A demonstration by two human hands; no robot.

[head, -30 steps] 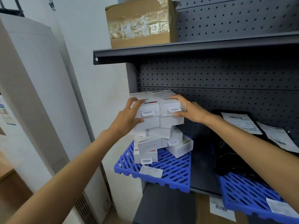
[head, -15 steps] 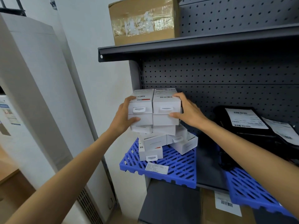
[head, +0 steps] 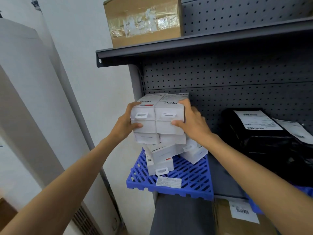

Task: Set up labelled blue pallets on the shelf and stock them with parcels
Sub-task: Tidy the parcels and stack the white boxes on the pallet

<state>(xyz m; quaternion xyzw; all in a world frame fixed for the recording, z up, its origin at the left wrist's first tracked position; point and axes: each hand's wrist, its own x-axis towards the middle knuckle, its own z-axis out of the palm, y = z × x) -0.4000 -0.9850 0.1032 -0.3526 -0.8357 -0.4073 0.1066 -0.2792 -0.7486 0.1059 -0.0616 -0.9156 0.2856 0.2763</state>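
A blue slatted pallet [head: 191, 182] with a white label [head: 168, 182] on its front lies on the dark shelf [head: 221, 180]. On it stands a crooked pile of small white boxes [head: 162, 155]. Both hands grip the block of white boxes [head: 159, 122] at the top of the pile. My left hand [head: 125, 126] holds its left side, thumb on the front face. My right hand [head: 191, 122] clasps its right side, fingers over the top edge. A second blue pallet [head: 254, 206] shows at the lower right, under black bagged parcels [head: 267, 143] with shipping labels.
A taped cardboard box [head: 144, 21] sits on the upper shelf [head: 186, 48]. Pegboard [head: 220, 78] backs the shelving. A brown carton with a barcode label [head: 242, 212] stands on the level below. A white cabinet [head: 25, 99] and wall are to the left.
The view has moved in and tilted down a little. Both hands keep their hold on the top boxes, which now sit squarer over the pile.
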